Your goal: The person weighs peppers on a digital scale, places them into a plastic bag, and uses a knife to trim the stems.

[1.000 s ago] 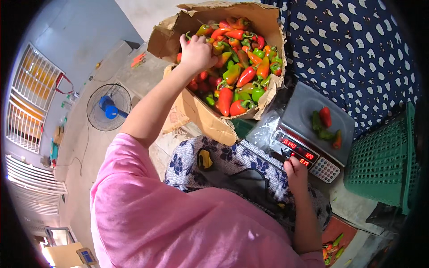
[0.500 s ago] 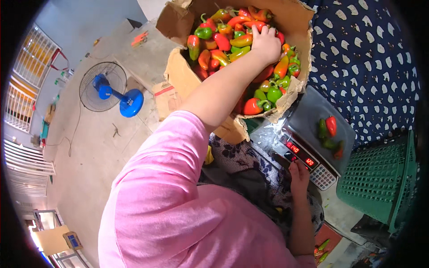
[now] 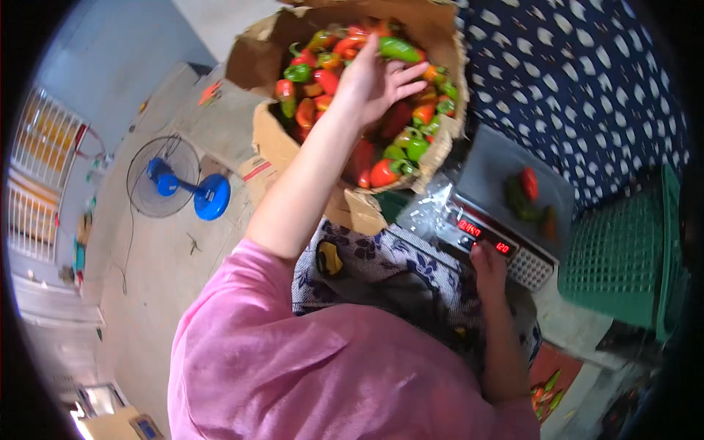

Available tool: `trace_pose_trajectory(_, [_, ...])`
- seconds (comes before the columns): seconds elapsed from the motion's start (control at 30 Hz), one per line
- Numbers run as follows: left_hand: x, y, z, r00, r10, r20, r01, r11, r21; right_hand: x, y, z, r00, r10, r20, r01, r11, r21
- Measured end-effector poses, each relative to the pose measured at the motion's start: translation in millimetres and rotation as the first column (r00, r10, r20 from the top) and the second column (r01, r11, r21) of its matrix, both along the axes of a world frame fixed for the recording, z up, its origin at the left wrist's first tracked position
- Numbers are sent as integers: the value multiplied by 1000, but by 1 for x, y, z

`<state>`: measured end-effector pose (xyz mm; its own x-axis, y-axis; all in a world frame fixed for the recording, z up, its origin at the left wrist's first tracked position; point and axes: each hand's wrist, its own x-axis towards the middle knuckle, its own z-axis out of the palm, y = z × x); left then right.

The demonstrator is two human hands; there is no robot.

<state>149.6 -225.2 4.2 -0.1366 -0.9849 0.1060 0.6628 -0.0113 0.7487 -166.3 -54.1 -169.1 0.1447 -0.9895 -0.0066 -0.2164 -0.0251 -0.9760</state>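
peppers (image 3: 367,110) are filling the cardboard box (image 3: 268,132), red, orange and green. your left hand (image 3: 374,81) is lifting over them, fingers loosely curled around a green pepper (image 3: 400,50). a few are lying on the scale (image 3: 513,198), so weighing looks barely begun. your right hand (image 3: 490,264) is touching the keypad, fingers relaxed, gripping nothing.

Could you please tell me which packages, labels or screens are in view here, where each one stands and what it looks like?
Cardboard box: top centre, brown, open, full of red, orange and green peppers; the left hand is in it.
Scale display: front of the grey scale at right, dark strip with red glowing digits; the right hand is at it.
Flattened box: on the floor left of the carton, brown with a red mark.
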Motion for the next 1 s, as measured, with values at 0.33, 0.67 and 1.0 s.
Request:
trace_pose_trajectory(0.33, [-100, 174, -62, 491, 100, 865, 79, 984, -158, -1, 7, 38, 996, 84, -25, -88, 966, -244])
trace_pose_trajectory(0.67, [-114, 175, -110, 247, 66, 967, 213, 970, -121, 2, 25, 50, 963, 148, -227, -224, 906, -360])
trace_pose_trajectory(1.0, [-118, 192, -97, 186, 32, 982, 192, 979, -68, 7, 26, 47, 939, 193, -283, -302, 856, -419])
